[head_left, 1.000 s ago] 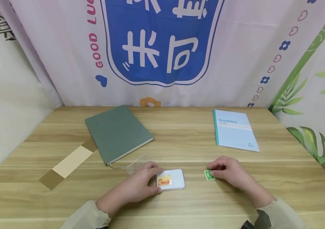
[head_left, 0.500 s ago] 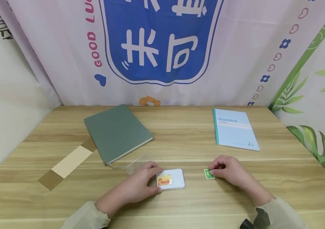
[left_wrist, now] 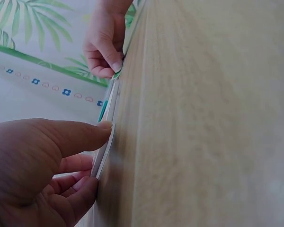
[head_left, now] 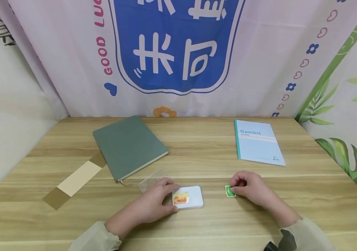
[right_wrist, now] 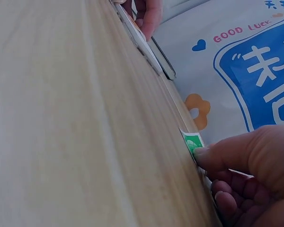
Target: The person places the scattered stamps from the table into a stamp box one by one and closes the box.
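White, round-cornered rectangular slab [head_left: 196, 197], lying flat, orange-yellow patch [head_left: 181, 197] toward its left, gripped by the left hand [head_left: 157, 200]; right of it, small green, white-bordered square [head_left: 228, 191], pinched in the right hand [head_left: 252, 190].

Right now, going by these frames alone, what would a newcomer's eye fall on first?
Most likely the big blue emblem with white characters, on the cloth hanging behind the table. Next, probably the small bright-green square pinched in the right hand, apart from the flat white pack with an orange-yellow patch that the left hand holds. The dark green book, farther back on the left, also stands out.
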The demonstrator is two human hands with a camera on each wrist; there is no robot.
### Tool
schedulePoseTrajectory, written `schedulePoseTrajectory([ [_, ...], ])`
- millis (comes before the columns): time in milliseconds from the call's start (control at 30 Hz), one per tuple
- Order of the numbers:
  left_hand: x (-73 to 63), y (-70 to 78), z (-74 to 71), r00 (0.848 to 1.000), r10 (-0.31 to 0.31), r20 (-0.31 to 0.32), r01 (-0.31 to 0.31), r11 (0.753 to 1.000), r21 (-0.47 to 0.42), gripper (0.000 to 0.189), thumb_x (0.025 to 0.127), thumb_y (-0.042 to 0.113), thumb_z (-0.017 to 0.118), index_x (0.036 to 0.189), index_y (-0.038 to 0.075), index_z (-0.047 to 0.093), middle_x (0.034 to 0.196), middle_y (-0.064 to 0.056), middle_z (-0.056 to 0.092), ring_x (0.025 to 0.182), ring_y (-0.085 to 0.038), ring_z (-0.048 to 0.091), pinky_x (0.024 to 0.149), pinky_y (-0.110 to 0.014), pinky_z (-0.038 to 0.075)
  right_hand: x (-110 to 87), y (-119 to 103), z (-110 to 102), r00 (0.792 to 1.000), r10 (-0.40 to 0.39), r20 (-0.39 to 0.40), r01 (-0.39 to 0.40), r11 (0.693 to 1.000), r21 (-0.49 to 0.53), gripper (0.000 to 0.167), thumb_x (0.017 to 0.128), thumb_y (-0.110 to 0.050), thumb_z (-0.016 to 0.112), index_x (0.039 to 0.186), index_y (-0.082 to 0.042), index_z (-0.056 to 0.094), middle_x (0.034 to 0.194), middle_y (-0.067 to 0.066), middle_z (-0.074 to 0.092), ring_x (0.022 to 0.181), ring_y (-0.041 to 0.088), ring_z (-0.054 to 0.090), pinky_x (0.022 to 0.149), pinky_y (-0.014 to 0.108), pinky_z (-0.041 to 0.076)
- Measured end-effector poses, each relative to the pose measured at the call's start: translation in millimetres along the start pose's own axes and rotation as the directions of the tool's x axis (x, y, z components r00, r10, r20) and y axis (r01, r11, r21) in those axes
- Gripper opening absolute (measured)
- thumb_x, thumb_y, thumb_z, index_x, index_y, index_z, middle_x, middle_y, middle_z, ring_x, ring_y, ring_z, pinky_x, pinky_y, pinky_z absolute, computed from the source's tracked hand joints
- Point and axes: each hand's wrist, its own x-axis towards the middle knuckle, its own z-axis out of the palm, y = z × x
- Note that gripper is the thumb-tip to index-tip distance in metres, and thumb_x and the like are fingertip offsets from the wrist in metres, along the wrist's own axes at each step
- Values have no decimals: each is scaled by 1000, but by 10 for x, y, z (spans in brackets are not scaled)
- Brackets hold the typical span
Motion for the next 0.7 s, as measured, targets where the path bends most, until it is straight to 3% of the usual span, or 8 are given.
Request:
schedulePoseTrajectory([
  [333, -7, -7, 2, 1000, 2, 0, -2, 1000, -1, 51, 82, 21, 71, 127, 3, 54, 120, -5, 49, 109, -20, 48, 91, -39, 43, 13, -29, 5, 999, -21, 38, 21, 1000, -6, 7, 79, -4, 67, 83, -4, 61, 72, 2, 53, 68, 15, 46, 56, 22, 39],
  [700, -6, -11, 7, 1000, 7, -2, -7, 1000, 5, 51, 82, 21, 70, 127, 4, 54, 120, -4, 49, 107, -18, 49, 89, -37, 44, 56, -1, -60, 993, -57, 101, 52, 997, 54, 7, 79, -5, 66, 85, -3, 62, 75, 3, 55, 70, 15, 48, 58, 21, 42],
])
